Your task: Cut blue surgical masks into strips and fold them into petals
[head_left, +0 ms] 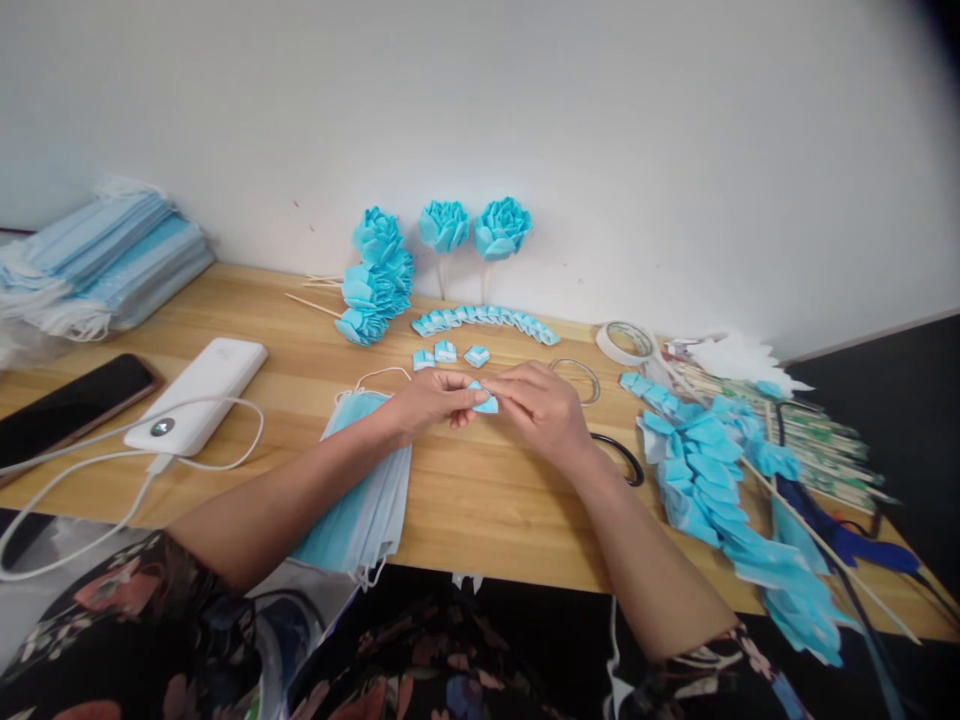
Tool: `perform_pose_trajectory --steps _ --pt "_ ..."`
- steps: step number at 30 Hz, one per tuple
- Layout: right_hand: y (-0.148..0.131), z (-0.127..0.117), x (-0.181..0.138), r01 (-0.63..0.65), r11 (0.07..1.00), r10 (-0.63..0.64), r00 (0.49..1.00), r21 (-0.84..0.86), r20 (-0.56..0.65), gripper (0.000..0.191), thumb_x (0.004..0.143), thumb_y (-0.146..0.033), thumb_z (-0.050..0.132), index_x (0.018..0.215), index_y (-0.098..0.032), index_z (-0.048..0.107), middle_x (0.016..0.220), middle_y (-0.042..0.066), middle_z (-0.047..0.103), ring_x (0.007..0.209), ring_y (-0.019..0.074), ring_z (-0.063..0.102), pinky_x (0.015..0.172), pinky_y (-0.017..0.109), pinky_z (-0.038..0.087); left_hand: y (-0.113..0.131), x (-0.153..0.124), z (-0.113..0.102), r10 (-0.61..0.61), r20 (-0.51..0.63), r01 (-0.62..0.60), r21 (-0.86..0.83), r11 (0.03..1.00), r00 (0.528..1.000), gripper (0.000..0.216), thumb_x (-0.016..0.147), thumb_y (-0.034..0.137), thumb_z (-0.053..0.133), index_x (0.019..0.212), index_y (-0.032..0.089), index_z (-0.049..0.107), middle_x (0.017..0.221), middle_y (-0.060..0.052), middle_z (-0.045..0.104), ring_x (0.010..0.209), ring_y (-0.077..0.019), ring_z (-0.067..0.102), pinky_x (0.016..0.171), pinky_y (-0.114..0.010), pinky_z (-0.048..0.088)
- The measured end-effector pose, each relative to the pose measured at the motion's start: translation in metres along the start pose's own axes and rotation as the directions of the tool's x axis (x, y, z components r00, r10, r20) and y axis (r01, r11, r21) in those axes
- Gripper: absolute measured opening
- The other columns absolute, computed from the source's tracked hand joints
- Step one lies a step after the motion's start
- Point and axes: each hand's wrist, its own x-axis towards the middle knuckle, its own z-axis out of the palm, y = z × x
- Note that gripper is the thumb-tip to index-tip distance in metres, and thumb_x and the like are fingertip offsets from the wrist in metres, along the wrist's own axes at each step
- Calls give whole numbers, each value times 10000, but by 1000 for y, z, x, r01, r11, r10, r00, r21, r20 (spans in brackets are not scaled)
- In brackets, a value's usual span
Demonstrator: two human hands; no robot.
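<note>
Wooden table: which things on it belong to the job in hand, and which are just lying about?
Likely part of the job:
small folded blue piece, between the left hand and right hand
curved row of folded blue pieces
pleated light-blue masks
ruffled blue flowers

Seemingly just lying about:
white rectangular power bank
black flat phone

Both hands [544, 405] pinch a folded blue piece [489, 405] above the table [487, 510].

The small folded piece of soft sheet [486, 404] is bright sky blue with white, the ruffled rose-shaped flowers [503, 231] deeper turquoise. The flat pleated face masks [375, 505] show light and brighter blue bands; the wooden table [487, 510] is honey-brown, grain-streaked, and the loose cloth sleeve [124, 610] black, patterned with coral-pink blooms
</note>
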Motion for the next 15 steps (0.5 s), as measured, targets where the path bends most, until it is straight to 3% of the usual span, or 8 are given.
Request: perform_pose_trajectory --steps 11,15 --pt "0 1 0 -69 998 70 997 -12 30 299 926 -169 504 1041 -279 758 960 65 748 875 210 647 758 370 517 -3 2 1 -25 -2 25 -92 995 1000 383 663 469 786 656 141 589 559 32 574 511 -54 489 542 -213 374" --pt "-3 2 0 -154 985 153 988 77 23 291 927 -202 499 1086 -265 735 965 59 743 896 201 649 813 368 507 -3 2 0 -2 -41 -1 -66 998 999 371 667 463 779 674 142 594 565 28 579 514 -62 496 540 -215 383"
